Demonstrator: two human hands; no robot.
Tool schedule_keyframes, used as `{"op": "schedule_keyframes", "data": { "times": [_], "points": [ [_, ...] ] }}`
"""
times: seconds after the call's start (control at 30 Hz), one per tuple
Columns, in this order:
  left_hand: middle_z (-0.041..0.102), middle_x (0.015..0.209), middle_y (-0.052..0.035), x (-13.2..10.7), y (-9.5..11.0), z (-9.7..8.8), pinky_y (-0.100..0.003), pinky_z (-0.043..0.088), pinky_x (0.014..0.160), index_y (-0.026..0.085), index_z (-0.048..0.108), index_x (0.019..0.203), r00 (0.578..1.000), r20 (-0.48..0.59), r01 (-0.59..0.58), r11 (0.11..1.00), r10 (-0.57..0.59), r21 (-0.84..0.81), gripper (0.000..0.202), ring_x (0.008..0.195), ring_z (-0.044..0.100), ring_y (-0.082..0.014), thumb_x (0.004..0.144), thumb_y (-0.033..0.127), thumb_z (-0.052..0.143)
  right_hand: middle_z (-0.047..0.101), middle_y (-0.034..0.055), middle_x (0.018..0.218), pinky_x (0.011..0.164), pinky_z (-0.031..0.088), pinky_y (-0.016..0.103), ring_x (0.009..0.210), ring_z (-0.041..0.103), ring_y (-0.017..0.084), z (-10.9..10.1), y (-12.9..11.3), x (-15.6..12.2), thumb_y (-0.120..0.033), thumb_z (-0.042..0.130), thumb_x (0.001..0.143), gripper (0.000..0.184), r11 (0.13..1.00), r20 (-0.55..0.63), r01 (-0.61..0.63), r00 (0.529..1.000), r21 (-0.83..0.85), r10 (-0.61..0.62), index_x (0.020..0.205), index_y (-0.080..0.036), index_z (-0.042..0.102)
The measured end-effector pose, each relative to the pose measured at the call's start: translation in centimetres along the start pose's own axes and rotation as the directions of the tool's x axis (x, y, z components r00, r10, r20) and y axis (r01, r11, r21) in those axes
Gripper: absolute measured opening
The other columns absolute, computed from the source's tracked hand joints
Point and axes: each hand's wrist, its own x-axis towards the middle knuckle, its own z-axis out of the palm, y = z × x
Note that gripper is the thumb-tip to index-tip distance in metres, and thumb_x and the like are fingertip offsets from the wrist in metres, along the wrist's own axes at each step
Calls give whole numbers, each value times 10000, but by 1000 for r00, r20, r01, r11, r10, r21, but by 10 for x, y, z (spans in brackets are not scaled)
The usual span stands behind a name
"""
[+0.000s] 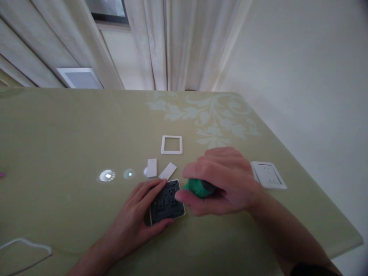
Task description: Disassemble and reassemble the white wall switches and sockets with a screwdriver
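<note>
1. Down on the table [71, 130], the left hand [135, 218] lies flat with fingers spread, pinning a dark square switch body [166, 201] by its left edge and near corner.
2. Just right of it, the right hand [221, 184] is closed around a green-handled tool [198, 188], whose handle shows between thumb and fingers; its tip is hidden, pointing toward the switch body.
3. Just beyond the left hand's fingertips lie two small white rocker plates [151, 168], side by side.
4. Farther out sits an empty white square frame [171, 145].
5. To the right of the right hand rests a white switch cover [268, 175], well apart from the switch body.
</note>
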Motion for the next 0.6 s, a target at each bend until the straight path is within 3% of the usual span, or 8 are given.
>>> {"op": "schedule_keyframes", "data": {
  "times": [0.07,0.13,0.23,0.27,0.33,0.43,0.5,0.6],
  "points": [
    [598,1541,-114,0,0,0,-632,588,1125,383,379,1681,1000,-5,-8,1000,8,-13,853,1394,604,-399,946,495,797,754,-33,778,616,475,248,644,646,97,-3,-4,2,-477,766,1003,291,997,49,77,996,-20,-76,1068,-196,731],
    [640,1493,-111,1,0,-1,-612,613,1093,386,409,1670,999,-30,-22,1000,21,-20,858,1343,643,-394,927,539,809,826,54,1069,786,580,265,914,765,144,-8,-7,4,-509,708,1039,395,994,114,106,988,25,-108,1233,-165,730],
    [688,1433,-91,1,1,-1,-585,628,1076,388,463,1642,999,-44,-11,1000,11,-2,826,1295,676,-386,914,520,829,714,149,1460,1054,588,307,1305,705,189,-12,-10,4,-402,482,1137,471,968,222,65,968,243,-121,1425,-67,642],
    [692,1431,-88,1,2,-1,-585,627,1077,387,470,1637,999,-48,-9,1000,9,0,815,1293,678,-386,915,498,831,717,147,1452,1047,590,294,1296,707,176,-12,-10,4,-346,431,1144,468,954,235,53,964,294,-126,1452,-48,618],
    [677,1462,-88,2,4,-1,-586,615,1099,386,457,1639,999,-38,-9,1000,9,-8,803,1321,663,-381,927,457,823,805,82,1193,856,609,261,1034,764,136,-11,-8,3,-334,466,1137,414,969,182,86,975,233,-130,1402,-80,659],
    [629,1530,-95,3,5,-1,-572,591,1140,377,420,1651,999,-33,-22,1000,21,-17,823,1386,623,-370,933,443,816,665,-58,681,535,441,281,567,572,104,-8,-5,2,-449,720,1027,307,974,10,187,982,-127,-187,1106,-156,761],
    [609,1554,-98,4,4,-1,-558,579,1157,366,411,1655,999,-32,-26,1000,26,-5,841,1410,606,-365,926,443,825,694,-21,729,558,464,297,604,601,126,-9,-4,1,-444,698,1019,346,966,28,193,981,-169,-191,1127,-121,759],
    [604,1556,-106,4,3,0,-557,563,1174,344,419,1648,999,-33,-29,1000,29,7,844,1421,594,-365,918,430,835,783,116,1148,800,600,307,955,747,174,-12,-4,0,-283,458,1092,449,992,158,118,980,51,-125,1425,-44,642]
  ]
}}
